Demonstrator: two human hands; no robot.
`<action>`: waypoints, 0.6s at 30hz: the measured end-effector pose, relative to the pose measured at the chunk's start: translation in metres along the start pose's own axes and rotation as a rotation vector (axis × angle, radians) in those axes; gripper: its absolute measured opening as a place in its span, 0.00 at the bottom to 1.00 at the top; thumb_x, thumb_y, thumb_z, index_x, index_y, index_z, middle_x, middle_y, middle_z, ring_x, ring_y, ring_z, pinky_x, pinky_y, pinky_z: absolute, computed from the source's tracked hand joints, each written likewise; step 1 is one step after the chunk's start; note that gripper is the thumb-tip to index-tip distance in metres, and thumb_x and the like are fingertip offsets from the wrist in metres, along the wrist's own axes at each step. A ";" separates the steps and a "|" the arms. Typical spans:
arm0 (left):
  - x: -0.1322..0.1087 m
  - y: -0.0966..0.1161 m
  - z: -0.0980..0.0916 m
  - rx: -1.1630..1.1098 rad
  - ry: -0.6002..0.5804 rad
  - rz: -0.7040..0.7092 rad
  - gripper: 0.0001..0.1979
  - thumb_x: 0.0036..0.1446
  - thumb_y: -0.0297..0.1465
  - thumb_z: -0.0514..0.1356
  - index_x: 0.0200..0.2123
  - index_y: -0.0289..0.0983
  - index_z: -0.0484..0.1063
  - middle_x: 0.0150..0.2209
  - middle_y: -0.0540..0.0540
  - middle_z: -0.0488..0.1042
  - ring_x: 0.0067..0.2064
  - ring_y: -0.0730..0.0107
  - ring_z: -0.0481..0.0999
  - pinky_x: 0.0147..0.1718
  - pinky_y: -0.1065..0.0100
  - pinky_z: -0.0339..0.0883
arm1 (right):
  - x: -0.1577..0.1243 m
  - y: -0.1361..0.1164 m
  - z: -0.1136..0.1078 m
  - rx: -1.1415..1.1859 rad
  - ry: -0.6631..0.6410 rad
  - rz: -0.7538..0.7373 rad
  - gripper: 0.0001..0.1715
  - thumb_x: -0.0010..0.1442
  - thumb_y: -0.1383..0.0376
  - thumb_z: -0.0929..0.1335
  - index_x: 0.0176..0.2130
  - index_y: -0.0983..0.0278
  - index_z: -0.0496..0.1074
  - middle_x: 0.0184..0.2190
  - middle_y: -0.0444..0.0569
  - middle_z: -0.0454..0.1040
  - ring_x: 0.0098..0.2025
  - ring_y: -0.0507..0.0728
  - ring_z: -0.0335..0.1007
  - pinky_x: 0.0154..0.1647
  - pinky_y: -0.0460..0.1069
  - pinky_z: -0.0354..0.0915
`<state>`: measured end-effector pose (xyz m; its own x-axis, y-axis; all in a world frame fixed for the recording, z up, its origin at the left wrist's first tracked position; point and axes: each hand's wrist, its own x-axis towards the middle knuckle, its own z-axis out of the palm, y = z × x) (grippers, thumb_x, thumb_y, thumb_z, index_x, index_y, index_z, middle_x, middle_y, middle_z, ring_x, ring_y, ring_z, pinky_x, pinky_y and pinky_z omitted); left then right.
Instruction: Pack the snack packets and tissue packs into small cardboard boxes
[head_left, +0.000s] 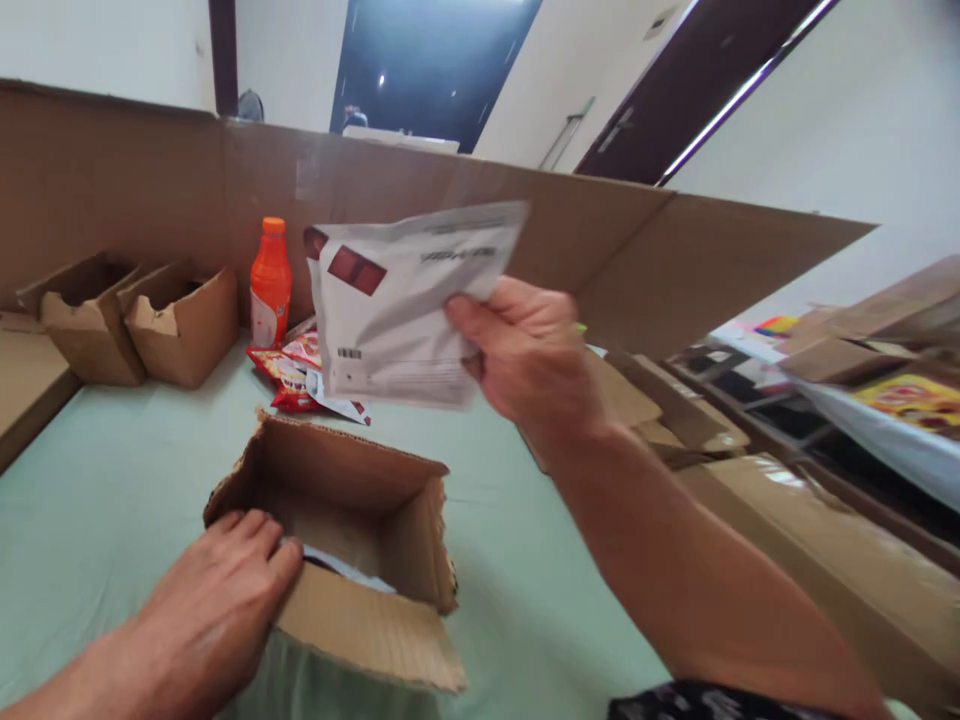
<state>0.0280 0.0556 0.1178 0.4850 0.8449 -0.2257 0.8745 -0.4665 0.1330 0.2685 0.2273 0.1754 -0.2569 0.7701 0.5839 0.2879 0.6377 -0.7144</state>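
Note:
My right hand (pixel 525 345) pinches the right side of a white flat packet (pixel 405 320) with dark red patches and a barcode, holding it up above the table. Below it stands an open cardboard box (pixel 367 620) with torn edges and one flap folded outward toward me. My left hand (pixel 232 580) grips the box's near left edge, its fingers curled over the rim. Inside the box, a pale flat item (pixel 349 570) shows along the near wall; its kind is hard to make out.
Behind the box, red snack packets (pixel 289 370) lie beside an orange bottle (pixel 270 285). Two small cardboard boxes (pixel 180 325) stand at the back left. A cardboard wall (pixel 450 180) borders the green-covered table (pixel 112 500). More cardboard boxes (pixel 810 540) fill the right side.

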 end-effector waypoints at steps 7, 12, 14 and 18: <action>-0.007 0.006 0.023 0.116 0.330 -0.096 0.23 0.50 0.12 0.50 0.40 0.36 0.78 0.49 0.34 0.74 0.51 0.47 0.73 0.50 0.45 0.73 | -0.077 -0.083 -0.004 -0.354 -0.486 -0.146 0.16 0.67 0.70 0.63 0.27 0.61 0.64 0.22 0.40 0.67 0.22 0.50 0.59 0.25 0.46 0.57; -0.012 0.007 0.041 0.129 0.587 -0.098 0.24 0.48 0.12 0.52 0.41 0.37 0.80 0.62 0.31 0.67 0.64 0.39 0.65 0.57 0.38 0.69 | -0.077 -0.066 0.051 -0.814 -1.000 0.053 0.12 0.60 0.76 0.64 0.40 0.65 0.75 0.35 0.53 0.82 0.34 0.58 0.78 0.29 0.47 0.59; -0.015 0.006 0.042 0.074 0.584 -0.071 0.22 0.49 0.13 0.53 0.41 0.36 0.79 0.70 0.30 0.57 0.71 0.38 0.57 0.62 0.38 0.64 | -0.075 -0.059 0.070 -0.791 -1.034 0.064 0.15 0.62 0.74 0.63 0.44 0.66 0.76 0.39 0.56 0.83 0.39 0.60 0.80 0.31 0.48 0.60; -0.017 0.003 0.031 -0.010 0.360 -0.055 0.21 0.48 0.17 0.54 0.44 0.34 0.77 0.73 0.30 0.53 0.74 0.40 0.50 0.68 0.38 0.54 | -0.074 -0.053 0.090 -0.624 -1.159 0.050 0.18 0.64 0.74 0.63 0.49 0.67 0.77 0.44 0.57 0.84 0.44 0.61 0.81 0.35 0.47 0.64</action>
<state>0.0229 0.0315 0.0923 0.4023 0.9075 0.1211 0.8981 -0.4168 0.1404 0.1891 0.1349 0.1354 -0.7804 0.5322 -0.3281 0.6146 0.7496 -0.2460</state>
